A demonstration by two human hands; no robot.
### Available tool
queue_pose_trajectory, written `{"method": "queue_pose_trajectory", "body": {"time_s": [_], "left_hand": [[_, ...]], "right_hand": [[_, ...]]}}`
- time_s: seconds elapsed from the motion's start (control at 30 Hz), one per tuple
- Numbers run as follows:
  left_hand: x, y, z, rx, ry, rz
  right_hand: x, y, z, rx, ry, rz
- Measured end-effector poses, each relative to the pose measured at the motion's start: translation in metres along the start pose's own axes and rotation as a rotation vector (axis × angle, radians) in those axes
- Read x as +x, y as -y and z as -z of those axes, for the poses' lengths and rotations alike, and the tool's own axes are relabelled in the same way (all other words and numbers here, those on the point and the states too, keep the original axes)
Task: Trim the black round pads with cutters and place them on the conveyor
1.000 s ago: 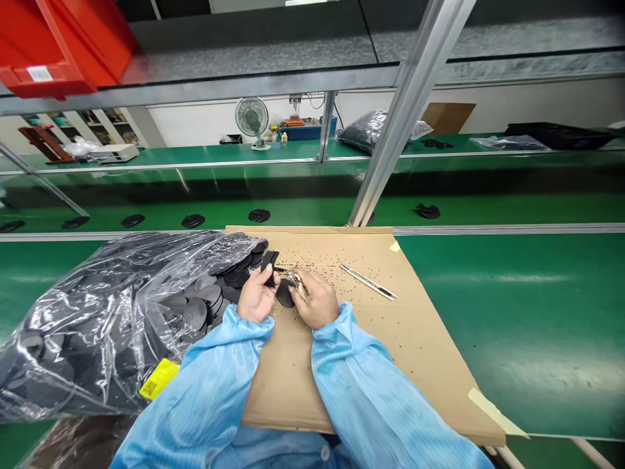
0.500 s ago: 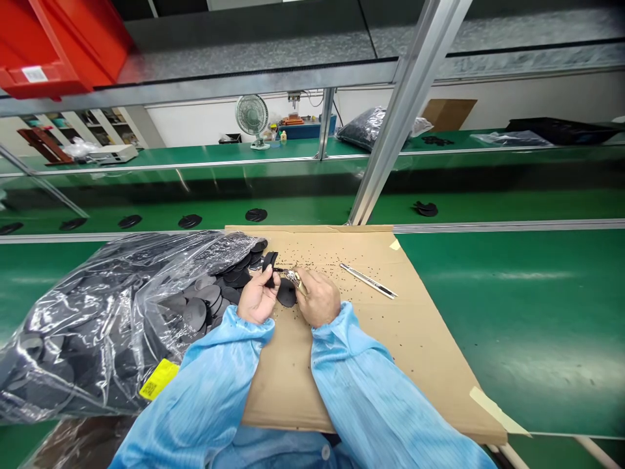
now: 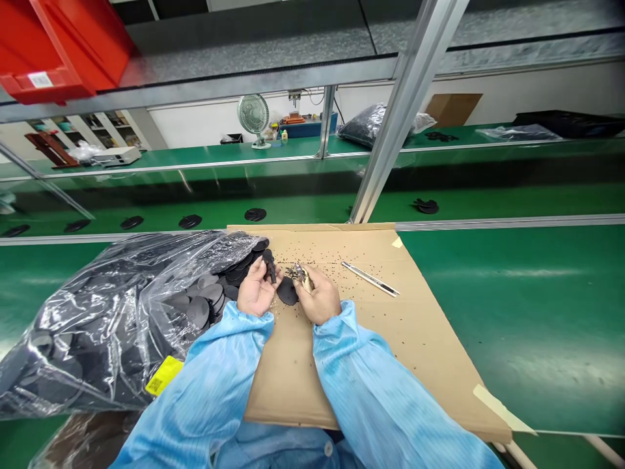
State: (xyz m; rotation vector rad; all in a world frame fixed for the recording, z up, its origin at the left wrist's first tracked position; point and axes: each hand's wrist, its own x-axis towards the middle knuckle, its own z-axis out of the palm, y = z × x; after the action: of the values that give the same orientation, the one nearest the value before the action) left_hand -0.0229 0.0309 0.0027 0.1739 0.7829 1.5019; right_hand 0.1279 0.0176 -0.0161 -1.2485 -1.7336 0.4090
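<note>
Between the fingers and thumb of my left hand (image 3: 256,290) is a black disc (image 3: 270,266), turned nearly edge-on. My right hand (image 3: 318,294) is wrapped round a small pair of nippers (image 3: 301,276) with pale handles and a metal head. The nippers' head points towards the disc, with a small gap between them. Below and between the hands, another black disc (image 3: 288,292) lies flat on the cardboard sheet (image 3: 371,352). Tiny black bits (image 3: 319,253) are scattered around the hands.
A clear plastic bag (image 3: 112,312) full of black discs lies at left, its mouth beside my left hand. A utility knife (image 3: 370,279) rests on the cardboard at right. Black disc piles (image 3: 255,214) line the green surface behind. A metal post (image 3: 385,150) rises beyond the cardboard.
The nippers have drawn back from the disc, and their head has turned upward. In my left hand the disc has been tilted to a different angle.
</note>
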Motion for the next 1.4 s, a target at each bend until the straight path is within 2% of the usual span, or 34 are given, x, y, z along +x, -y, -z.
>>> {"method": "queue_pose_trajectory", "body": {"time_s": [0.1, 0.23, 0.37, 0.53, 0.77, 1.23, 1.4], "left_hand": [[-0.002, -0.003, -0.002, 0.016, 0.050, 0.062], [-0.005, -0.006, -0.002, 0.025, 0.129, 0.168], [-0.006, -0.006, 0.002, 0.069, 0.220, 0.182], [-0.005, -0.005, 0.003, 0.136, 0.217, 0.201], [-0.004, -0.005, 0.004, 0.168, 0.275, 0.196], [-0.001, 0.001, 0.006, 0.294, 0.187, 0.054], [-0.001, 0.001, 0.005, 0.280, 0.187, 0.089]], "right_hand": [[0.000, 0.000, 0.000, 0.007, 0.028, 0.024], [-0.002, 0.003, 0.000, -0.050, 0.130, 0.084], [-0.004, 0.005, 0.001, -0.111, 0.241, 0.131], [-0.004, 0.010, 0.004, -0.162, 0.352, 0.136], [0.000, 0.020, 0.014, -0.245, 0.521, 0.090], [0.004, 0.021, 0.020, -0.430, 0.595, 0.096], [0.000, 0.020, 0.014, -0.342, 0.552, 0.084]]}}
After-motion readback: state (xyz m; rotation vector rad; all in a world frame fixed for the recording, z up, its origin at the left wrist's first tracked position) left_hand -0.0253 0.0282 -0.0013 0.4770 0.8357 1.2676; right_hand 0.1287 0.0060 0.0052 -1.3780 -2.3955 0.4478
